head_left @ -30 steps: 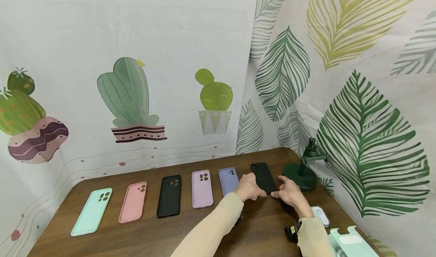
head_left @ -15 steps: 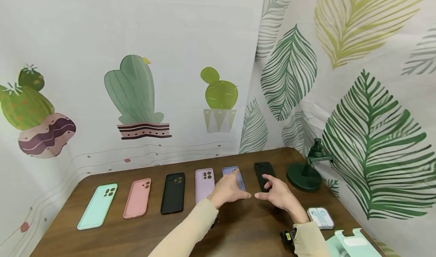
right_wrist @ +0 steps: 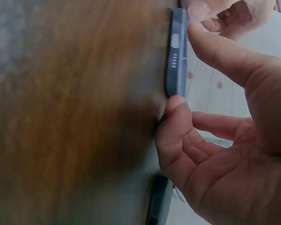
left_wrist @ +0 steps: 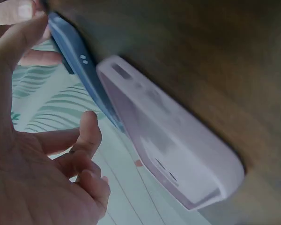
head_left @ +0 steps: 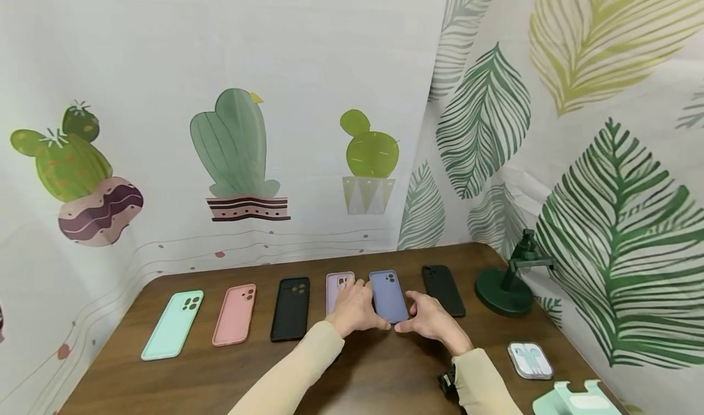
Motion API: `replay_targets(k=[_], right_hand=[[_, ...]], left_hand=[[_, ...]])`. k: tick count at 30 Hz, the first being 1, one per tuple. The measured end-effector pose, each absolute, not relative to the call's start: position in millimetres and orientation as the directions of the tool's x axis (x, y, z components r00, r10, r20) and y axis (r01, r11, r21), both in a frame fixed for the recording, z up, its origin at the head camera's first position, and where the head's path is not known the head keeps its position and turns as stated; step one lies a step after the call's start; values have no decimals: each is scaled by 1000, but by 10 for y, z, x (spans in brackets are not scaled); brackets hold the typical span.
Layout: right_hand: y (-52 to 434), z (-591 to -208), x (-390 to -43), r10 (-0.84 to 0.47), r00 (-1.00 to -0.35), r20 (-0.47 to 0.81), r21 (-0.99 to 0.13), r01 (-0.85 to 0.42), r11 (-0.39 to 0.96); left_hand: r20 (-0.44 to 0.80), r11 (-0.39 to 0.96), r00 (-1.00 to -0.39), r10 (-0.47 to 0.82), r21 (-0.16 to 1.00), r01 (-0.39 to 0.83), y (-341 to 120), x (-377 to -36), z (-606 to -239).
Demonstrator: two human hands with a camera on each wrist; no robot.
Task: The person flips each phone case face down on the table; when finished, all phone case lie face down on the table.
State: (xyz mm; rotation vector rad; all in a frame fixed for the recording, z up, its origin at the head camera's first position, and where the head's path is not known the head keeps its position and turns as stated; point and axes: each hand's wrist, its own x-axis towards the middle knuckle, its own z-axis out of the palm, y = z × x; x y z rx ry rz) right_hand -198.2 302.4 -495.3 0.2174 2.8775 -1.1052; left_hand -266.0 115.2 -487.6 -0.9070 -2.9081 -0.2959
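Periwinkle-blue case, lilac case, black case, brown wood-grain table.

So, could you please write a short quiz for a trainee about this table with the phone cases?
1. How many phone cases lie in the row on the table?
2. True or false: both hands touch the blue case.
3. Which thing stands at the right end of the row, beyond the black case? A) a green stand B) a red cup C) a laptop

Key
1. Six: mint, pink, black, lilac, blue, black.
2. True: the left hand and the right hand meet at its near end; the right wrist view shows thumb and finger on its edge.
3. A, the green stand.
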Motion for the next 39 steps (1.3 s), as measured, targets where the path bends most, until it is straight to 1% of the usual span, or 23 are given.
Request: replay_targets(k=[3, 5, 9, 14, 26, 33, 39], right_hand=[[3014, -4982, -2020, 110, -988, -112, -657, 156, 738], [3012, -4994, -2043, 104, -988, -118, -648, 156, 745], [3018, -4998, -2087, 99, -988, -121, -642, 154, 751], [3000, -4988, -2131, 102, -987, -125, -648, 159, 745], [2993, -5005, -2087, 146, -982, -123, -694, 191, 694], [2987, -5009, -2056, 167, -978, -124, -755, 202, 624], [3000, -5008, -2026, 172, -978, -117, -781, 198, 592]], left_hand=[[131, 814, -816, 563, 84, 575, 1165, -2703, -4907], [107, 820, -821, 562, 59, 569, 1171, -2733, -4922], [65, 826, -827, 558, 54, 561, 1193, -2784, -4927], [54, 824, -827, 560, 68, 562, 1217, -2798, -4908], [53, 812, -833, 551, 197, 550, 1295, -2784, -4955], [83, 803, -833, 547, 231, 550, 1336, -2759, -4944], [82, 787, -840, 537, 309, 533, 1345, -2724, -4898]])
